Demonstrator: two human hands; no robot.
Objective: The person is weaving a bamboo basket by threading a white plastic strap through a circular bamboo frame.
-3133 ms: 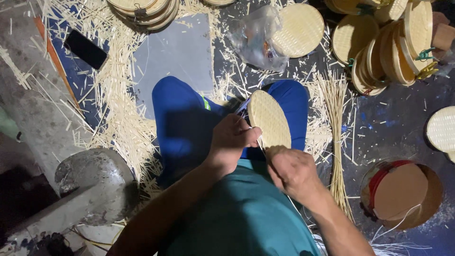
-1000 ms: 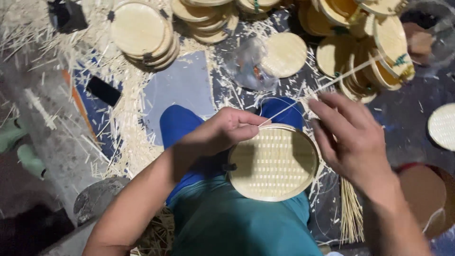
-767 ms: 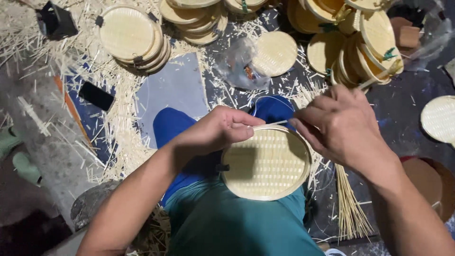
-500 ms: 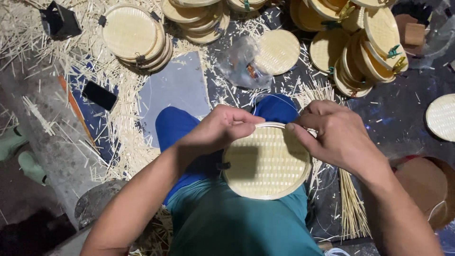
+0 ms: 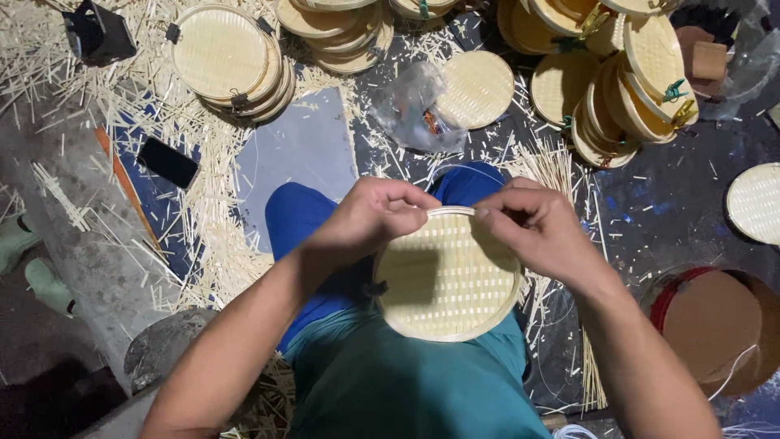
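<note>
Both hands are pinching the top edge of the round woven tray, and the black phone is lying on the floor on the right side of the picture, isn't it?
Not quite. The head view shows the black phone on the left side of the picture, among the bamboo splinters. The rest holds: the left hand and right hand both pinch the top edge of the round woven tray.

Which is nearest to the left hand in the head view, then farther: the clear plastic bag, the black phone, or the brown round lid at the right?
1. Clear plastic bag, just beyond the left hand, on the floor.
2. Black phone, off to the left among the bamboo splints.
3. Brown round lid, far right, past the right hand.
</note>
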